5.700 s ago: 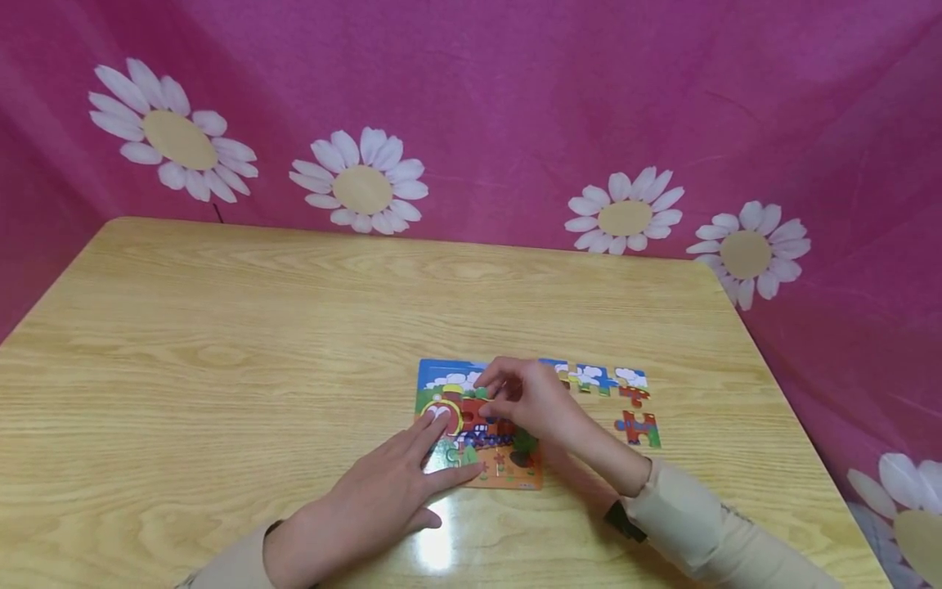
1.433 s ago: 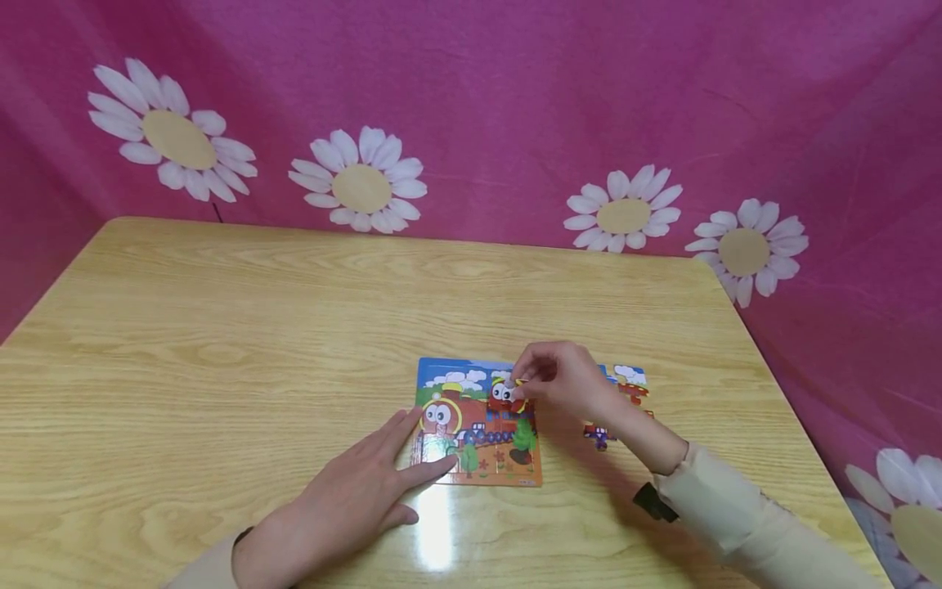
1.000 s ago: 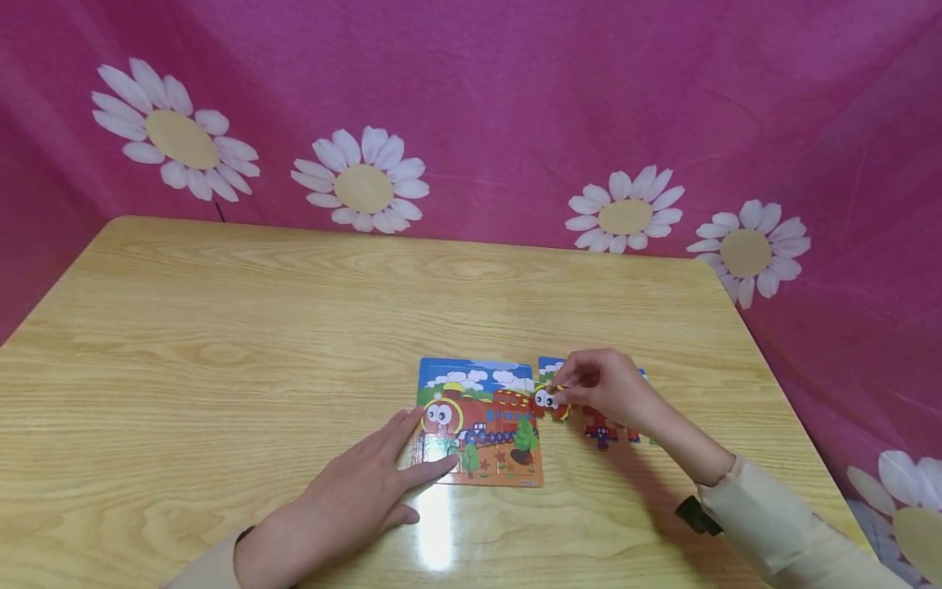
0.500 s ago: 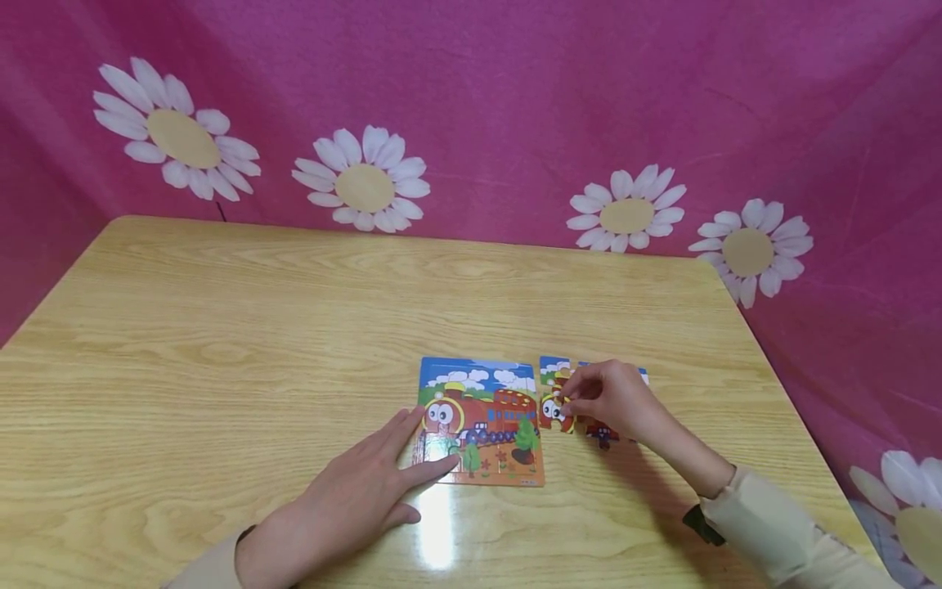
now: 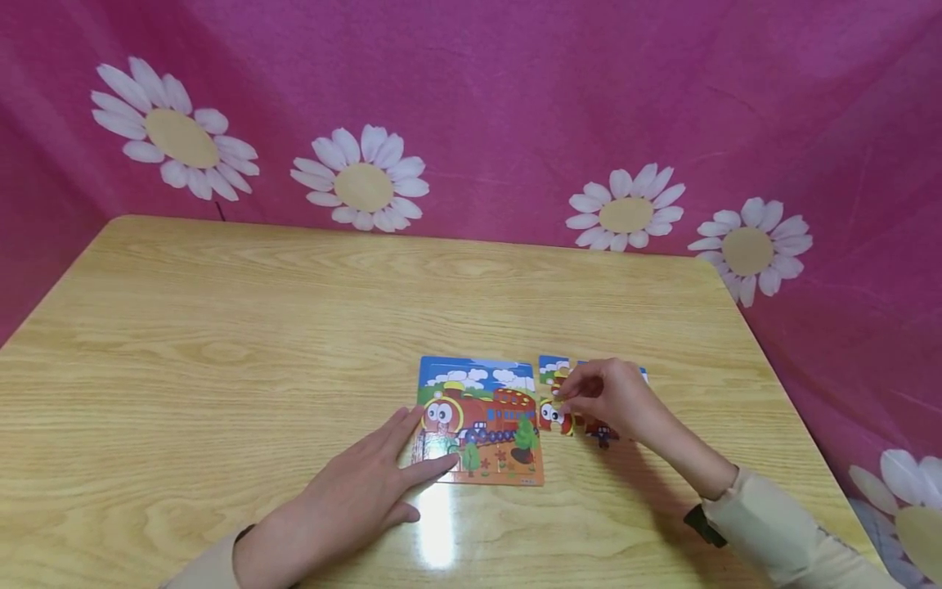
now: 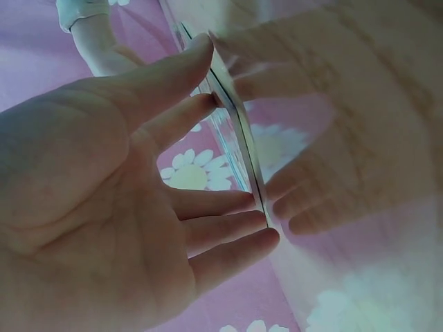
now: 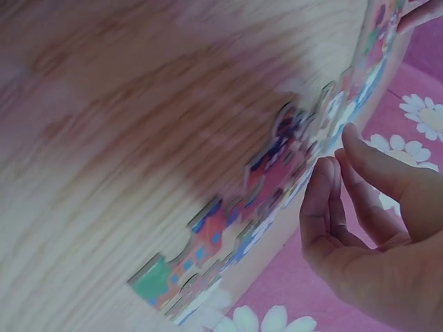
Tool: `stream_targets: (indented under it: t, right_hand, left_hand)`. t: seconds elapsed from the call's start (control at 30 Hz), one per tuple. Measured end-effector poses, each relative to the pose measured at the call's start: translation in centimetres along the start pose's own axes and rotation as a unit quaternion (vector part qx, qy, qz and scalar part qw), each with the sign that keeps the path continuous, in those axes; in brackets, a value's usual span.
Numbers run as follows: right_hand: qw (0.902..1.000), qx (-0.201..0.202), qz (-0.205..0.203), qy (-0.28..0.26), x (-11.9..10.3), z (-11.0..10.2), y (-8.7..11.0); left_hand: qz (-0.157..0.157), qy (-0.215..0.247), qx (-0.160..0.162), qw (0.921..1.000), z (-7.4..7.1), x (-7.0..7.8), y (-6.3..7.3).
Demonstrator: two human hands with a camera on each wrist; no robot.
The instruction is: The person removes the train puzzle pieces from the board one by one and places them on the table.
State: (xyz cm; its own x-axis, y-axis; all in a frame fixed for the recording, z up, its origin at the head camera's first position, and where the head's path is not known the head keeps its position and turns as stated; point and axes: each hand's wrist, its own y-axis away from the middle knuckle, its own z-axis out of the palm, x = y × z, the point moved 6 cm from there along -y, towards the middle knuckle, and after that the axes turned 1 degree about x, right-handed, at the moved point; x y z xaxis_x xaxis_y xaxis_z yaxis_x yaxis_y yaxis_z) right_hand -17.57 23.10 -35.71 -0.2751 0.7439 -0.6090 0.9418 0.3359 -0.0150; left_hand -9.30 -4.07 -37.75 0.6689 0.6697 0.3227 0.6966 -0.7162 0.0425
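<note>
The puzzle board (image 5: 482,409), printed with a red train, lies flat near the table's front. My left hand (image 5: 361,483) rests at its left side with fingers spread; in the left wrist view, the fingers (image 6: 221,232) reach the board's edge. My right hand (image 5: 614,401) is just right of the board, its thumb and fingertips pinching a puzzle piece (image 5: 552,415) with two cartoon eyes. That piece lies below a blue-topped piece (image 5: 552,368). In the right wrist view, the right hand (image 7: 381,228) hovers beside the row of pieces, the grip itself hard to make out.
More puzzle pieces, such as a red and blue one (image 5: 603,436), lie partly hidden under the right hand. A green-cornered piece (image 7: 156,280) shows in the right wrist view. The wooden table (image 5: 257,327) meets a pink flowered cloth (image 5: 486,106) behind.
My right hand has carried the eyed piece from above the board to the right, beside it. Over the last half second it shifts only slightly. The left hand slid a little left earlier, then stayed.
</note>
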Motion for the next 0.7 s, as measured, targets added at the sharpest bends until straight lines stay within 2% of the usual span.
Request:
stream_targets:
  t: [0.3, 0.5, 0.6, 0.7]
  right_hand:
    - [0.9985, -0.035, -0.008, -0.041, -1.8, 1.4, 0.8]
    - [0.9951, -0.067, -0.006, -0.072, -2.8, 3.1, 1.2]
    - [0.9958, -0.075, -0.002, -0.054, -3.1, 3.8, 1.3]
    - [0.9962, -0.079, -0.001, -0.035, -3.4, 4.1, 1.2]
  left_hand:
    - [0.021, -0.003, 0.016, 0.9996, -0.6, 0.5, -0.1]
    - [0.091, -0.055, 0.028, 0.9940, -0.5, 2.8, -1.2]
    - [0.102, -0.058, 0.012, 0.9931, 0.1, 3.9, -1.8]
    - [0.096, -0.058, -0.009, 0.9937, 0.7, 4.5, -2.0]
